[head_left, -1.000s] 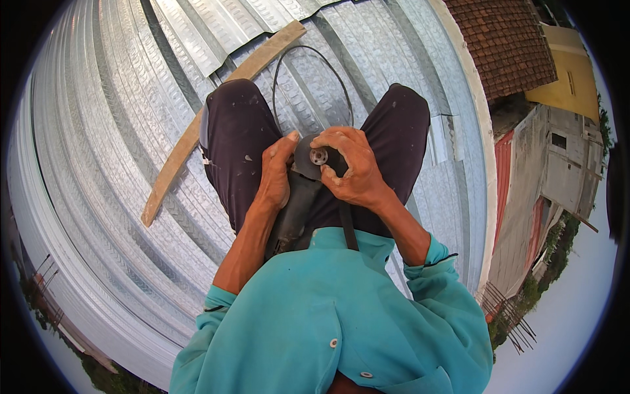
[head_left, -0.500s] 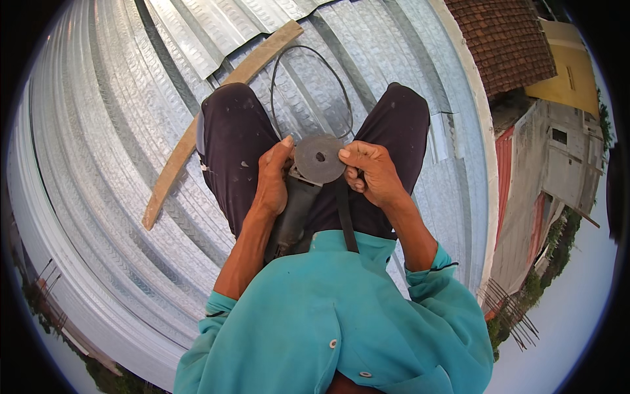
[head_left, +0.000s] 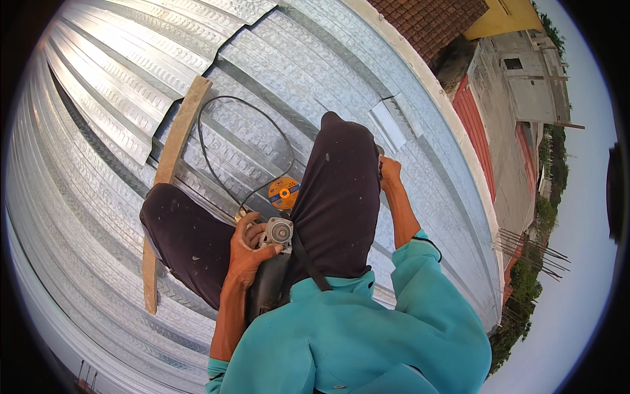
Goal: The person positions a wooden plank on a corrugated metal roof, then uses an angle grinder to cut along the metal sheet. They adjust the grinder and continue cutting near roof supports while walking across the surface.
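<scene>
Near the frame's middle, our left hand (head_left: 246,258) grips the grinder (head_left: 279,230) with bent fingers, no disc on it yet, while an orange disc (head_left: 283,186) lies just above, and we cannot tell what our right hand (head_left: 392,172), by the knee (head_left: 348,148), holds.

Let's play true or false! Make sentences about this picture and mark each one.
The left hand grips the black angle grinder with a grey metal head. True.
The round orange-and-blue disc is in the right hand. False: the disc lies between the dark-trousered legs.
The thin black cord is looped. True.
The cloth shirt is red. False: the shirt is turquoise.
A brown wooden plank lies on the silvery ridged metal sheets. True.
</scene>
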{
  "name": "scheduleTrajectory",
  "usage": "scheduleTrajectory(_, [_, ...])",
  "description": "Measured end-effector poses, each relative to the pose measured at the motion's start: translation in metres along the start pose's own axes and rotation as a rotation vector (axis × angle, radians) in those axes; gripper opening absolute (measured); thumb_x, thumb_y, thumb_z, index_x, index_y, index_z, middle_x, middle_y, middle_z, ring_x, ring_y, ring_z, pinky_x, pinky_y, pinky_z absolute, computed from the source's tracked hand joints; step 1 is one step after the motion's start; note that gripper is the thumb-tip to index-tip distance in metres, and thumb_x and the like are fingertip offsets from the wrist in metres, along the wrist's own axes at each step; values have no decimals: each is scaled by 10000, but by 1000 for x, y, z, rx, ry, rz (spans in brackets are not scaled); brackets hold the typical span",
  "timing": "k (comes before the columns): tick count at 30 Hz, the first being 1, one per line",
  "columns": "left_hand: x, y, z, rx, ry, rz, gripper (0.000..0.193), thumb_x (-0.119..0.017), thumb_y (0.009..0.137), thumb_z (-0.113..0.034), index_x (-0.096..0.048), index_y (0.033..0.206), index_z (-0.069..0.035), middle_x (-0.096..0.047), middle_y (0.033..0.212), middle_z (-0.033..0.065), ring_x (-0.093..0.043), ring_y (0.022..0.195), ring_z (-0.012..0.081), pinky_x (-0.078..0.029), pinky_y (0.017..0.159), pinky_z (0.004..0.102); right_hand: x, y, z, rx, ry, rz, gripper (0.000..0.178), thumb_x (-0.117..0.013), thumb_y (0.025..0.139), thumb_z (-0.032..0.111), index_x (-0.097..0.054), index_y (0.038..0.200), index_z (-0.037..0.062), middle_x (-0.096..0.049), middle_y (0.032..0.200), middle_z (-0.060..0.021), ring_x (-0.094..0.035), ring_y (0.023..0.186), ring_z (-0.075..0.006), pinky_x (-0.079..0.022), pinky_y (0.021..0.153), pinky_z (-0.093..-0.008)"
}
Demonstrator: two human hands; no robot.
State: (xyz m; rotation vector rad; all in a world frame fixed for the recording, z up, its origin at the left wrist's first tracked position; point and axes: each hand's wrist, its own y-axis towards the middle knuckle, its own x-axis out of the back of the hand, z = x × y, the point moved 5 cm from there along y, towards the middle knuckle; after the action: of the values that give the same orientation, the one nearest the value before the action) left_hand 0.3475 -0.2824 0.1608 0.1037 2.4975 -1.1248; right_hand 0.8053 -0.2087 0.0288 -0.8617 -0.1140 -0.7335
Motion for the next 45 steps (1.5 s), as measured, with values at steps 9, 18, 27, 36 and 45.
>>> scheduleTrajectory(9, [10, 2, -16, 165, 0, 59, 639, -751, 731, -280, -663, 1265, 61, -709, 1142, 112, -675, 1014, 190, -506, 945, 314, 17, -21, -147, -201, 385, -26, 416, -699, 966, 431, -684, 1018, 18, -534, 673, -27, -532, 578, -137, -396, 497, -309])
scheduleTrajectory(18, [28, -6, -19, 173, 24, 32, 758, -805, 657, -334, -632, 1302, 26, -685, 1144, 80, -634, 1069, 192, -460, 1009, 314, -142, -50, -151, 869, -767, 523, 267, -724, 906, 218, -729, 1014, -27, -687, 811, -82, -595, 639, -136, -447, 579, -269])
scheduleTrajectory(27, [21, -13, -14, 129, -3, 38, 814, -850, 667, -189, -580, 1401, 38, -680, 1238, 93, -628, 1136, 196, -440, 1057, 305, -189, -88, -117, 766, -754, 672, 256, -723, 886, 148, -741, 1064, -36, -714, 843, -76, -602, 649, -120, -458, 583, -258])
scheduleTrajectory(36, [30, -9, -25, 2, -18, 34, 674, -719, 762, -254, -603, 1350, 55, -700, 1149, 100, -647, 1059, 172, -483, 993, 304, -21, -59, 26, 622, -223, 142, 279, -722, 865, 78, -753, 1114, -45, -740, 874, -70, -610, 658, -104, -469, 587, -247])
scheduleTrajectory(45, [36, -18, -39, -55, -192, 138, 640, -659, 821, -202, -565, 1376, 103, -695, 1195, 117, -659, 1051, 162, -507, 959, 279, 6, -213, 197, 1051, 83, 101, 144, -759, 914, 42, -722, 1029, -36, -607, 728, 24, -383, 543, -4, -261, 476, -203])
